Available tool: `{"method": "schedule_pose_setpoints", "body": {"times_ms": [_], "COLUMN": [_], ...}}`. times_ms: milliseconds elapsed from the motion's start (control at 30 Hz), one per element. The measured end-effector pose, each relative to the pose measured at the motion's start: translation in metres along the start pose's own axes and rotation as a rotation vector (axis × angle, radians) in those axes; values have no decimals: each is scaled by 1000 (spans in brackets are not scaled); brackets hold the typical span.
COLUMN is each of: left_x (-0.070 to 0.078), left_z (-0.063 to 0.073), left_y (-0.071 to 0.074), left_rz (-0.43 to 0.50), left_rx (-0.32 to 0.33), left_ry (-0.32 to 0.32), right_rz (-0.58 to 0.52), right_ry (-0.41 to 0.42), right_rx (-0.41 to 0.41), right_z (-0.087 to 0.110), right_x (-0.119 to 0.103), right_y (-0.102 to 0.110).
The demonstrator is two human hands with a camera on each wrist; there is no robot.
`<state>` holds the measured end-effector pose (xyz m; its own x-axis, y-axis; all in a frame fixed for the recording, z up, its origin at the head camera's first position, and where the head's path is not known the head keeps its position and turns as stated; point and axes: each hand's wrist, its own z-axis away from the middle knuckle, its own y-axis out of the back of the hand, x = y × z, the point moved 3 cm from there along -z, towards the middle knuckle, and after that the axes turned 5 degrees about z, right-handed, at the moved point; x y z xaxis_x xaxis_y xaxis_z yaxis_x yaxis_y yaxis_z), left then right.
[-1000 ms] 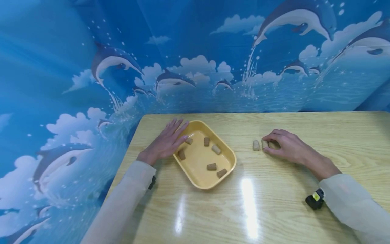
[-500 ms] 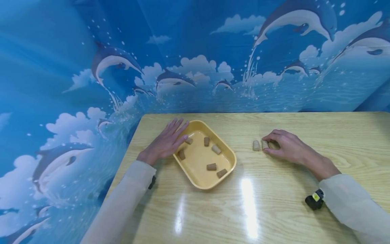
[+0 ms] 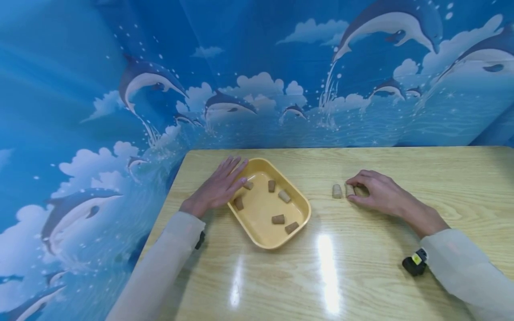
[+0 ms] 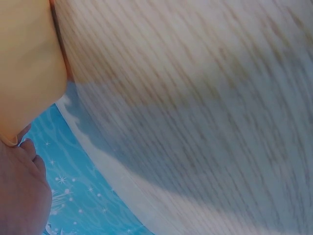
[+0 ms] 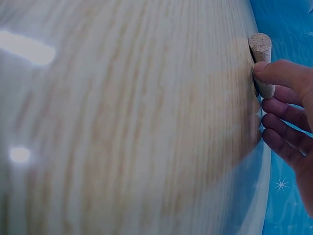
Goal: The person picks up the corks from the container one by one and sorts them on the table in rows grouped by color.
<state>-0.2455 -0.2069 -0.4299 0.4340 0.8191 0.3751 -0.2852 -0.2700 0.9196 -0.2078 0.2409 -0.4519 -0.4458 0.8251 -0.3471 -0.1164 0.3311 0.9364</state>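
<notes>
A pale tan, speckled, tapered cork plug [image 3: 350,191] is to the right of the yellow, rounded-rectangular tray [image 3: 262,208], well apart from it. The right hand's [image 3: 379,192] grip is narrow, pinching that plug between thumb and fingers, probably because so small a body gives fingertips the surest hold. Just beside it, on the tray's side, another pale tapered plug [image 3: 337,191] appears upright. Inside the tray, six tan and brown plugs [image 3: 278,219] lie scattered. Across the tray's far left rim the left hand [image 3: 217,185] lies spread, grasping nothing I can see, seemingly steadying it. Beneath the tray is a wood-grained worktop [image 3: 369,276]; beyond, a blue dolphin-printed backdrop [image 3: 241,49].
</notes>
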Motion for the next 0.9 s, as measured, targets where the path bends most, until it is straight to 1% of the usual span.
{"method": "schedule_pose_setpoints", "body": {"times_ms": [467,633,900], "left_x": [-1,-1,-2], "left_z": [0,0,1], "left_y": [-1,-1,-1], "left_rz": [18,9,26], "left_rx": [4,0,-5], "left_ry": [-3,3,5], "right_rz": [6,9,17], "right_ry": [3,7,1], "right_rx": [-5,-5,-5], "right_z": [0,0,1], "right_x": [-1,-1,0], "right_y": [-1,-1,-2]}}
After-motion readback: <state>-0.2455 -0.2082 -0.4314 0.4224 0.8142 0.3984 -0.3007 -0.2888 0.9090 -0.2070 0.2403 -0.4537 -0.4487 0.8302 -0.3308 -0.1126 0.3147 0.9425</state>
